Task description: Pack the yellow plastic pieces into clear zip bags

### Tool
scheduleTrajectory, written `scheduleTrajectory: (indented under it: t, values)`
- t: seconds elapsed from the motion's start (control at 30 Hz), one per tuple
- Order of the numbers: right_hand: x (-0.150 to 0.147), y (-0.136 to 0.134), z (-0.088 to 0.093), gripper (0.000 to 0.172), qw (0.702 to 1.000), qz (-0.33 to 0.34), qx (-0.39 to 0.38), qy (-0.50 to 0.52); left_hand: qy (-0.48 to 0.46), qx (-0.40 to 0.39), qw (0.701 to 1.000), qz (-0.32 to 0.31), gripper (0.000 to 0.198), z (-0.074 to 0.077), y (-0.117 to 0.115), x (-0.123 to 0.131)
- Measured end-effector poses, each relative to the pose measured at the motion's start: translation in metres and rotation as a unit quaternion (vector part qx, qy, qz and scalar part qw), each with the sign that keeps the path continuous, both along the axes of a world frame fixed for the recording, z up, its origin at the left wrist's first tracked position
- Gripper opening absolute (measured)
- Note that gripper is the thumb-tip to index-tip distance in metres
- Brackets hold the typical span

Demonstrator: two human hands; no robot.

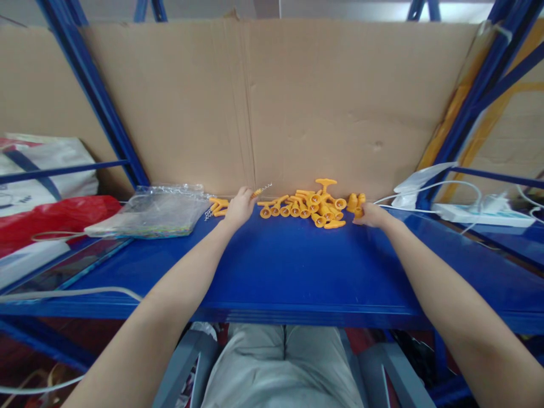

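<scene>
My left hand (pixel 240 206) is closed around the yellow handle of a corkscrew (pixel 264 188), whose metal spiral points up to the right. Beside that hand lie a few yellow corkscrew handles (pixel 219 205) with spirals showing at their left. My right hand (pixel 370 215) has its fingers closed on a yellow bell-shaped cap (pixel 358 212), partly hidden by the fingers. More yellow caps (pixel 352 202) stand just behind it. Between my hands sits a pile of yellow corkscrews (pixel 314 207), several with their bell-shaped ends facing me.
A stack of clear plastic bags (pixel 157 212) lies on the blue shelf (pixel 297 266) at left, near a red bag (pixel 63 218). A cardboard panel (pixel 318 102) closes the back. At right are a white power strip (pixel 484 215) and cables, beside a blue post (pixel 459 102).
</scene>
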State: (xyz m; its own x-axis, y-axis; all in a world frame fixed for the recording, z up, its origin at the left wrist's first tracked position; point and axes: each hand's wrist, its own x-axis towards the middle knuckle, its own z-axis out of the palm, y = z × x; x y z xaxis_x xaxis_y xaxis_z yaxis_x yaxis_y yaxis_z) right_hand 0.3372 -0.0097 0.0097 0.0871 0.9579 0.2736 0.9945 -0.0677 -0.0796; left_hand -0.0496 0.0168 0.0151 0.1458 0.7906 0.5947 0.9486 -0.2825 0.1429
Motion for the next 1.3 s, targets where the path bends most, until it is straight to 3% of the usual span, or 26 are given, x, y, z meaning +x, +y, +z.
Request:
scheduleTrajectory:
  t: [0.1,0.2,0.37,0.5,0.67,0.97,1.3]
  values:
    - [-0.013,-0.007,0.011,0.031,1.000,-0.017,-0.016,-0.019,0.006,0.020,0.998,-0.052,0.026,0.002,-0.003,0.005]
    - [-0.026,-0.012,0.018,0.027,0.998,0.018,0.045,-0.028,0.012,0.032,0.995,-0.097,0.024,0.003,-0.007,0.011]
    - [-0.055,-0.024,0.023,0.030,0.976,0.156,0.144,-0.041,0.003,0.055,0.988,-0.143,0.026,0.004,-0.013,0.024]
    - [-0.079,-0.033,0.022,0.032,0.943,0.288,0.161,-0.042,0.007,0.057,0.985,-0.160,0.026,0.003,-0.021,0.036]
    - [-0.091,-0.034,0.016,0.031,0.917,0.365,0.162,-0.031,0.020,0.042,0.986,-0.160,0.028,0.001,-0.027,0.044]
    - [-0.084,-0.023,0.012,0.032,0.910,0.379,0.168,-0.004,0.031,0.016,0.992,-0.122,0.028,0.001,-0.025,0.042]
    - [-0.091,-0.034,0.016,0.031,0.923,0.351,0.156,-0.024,0.041,-0.019,0.996,-0.083,0.028,0.003,-0.029,0.046]
